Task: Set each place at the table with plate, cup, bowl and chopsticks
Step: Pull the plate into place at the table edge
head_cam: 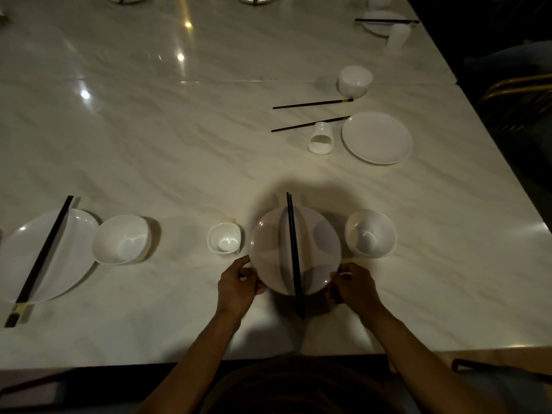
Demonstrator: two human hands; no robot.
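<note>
Head-camera view: a round white plate (pixel 268 249) is being held at its near rim on the pale marble-patterned table (pixel 149 144), close to the near edge. The rim is being pinched on one side by the curled fingers of the left hand (pixel 237 283) and on the other by those of the right hand (pixel 354 283). A pair of black chopsticks (pixel 294 255) is being carried across the plate's middle, the long axis running almost straight away from the person; the far ends are pointing past the far rim, and the near ends are overhanging the near rim between the two hands. The plate is appearing glossy and plain (soft grey shadows are being cast over it).

A small white cup (pixel 224 241) is being kept upright just beside the plate on its left, and a white bowl (pixel 370 233) just beside it on the right. Further left, a second white plate (pixel 30 264) is being crossed diagonally by black chopsticks (pixel 41 259), with another white bowl (pixel 121 239) touching its right rim.
</note>
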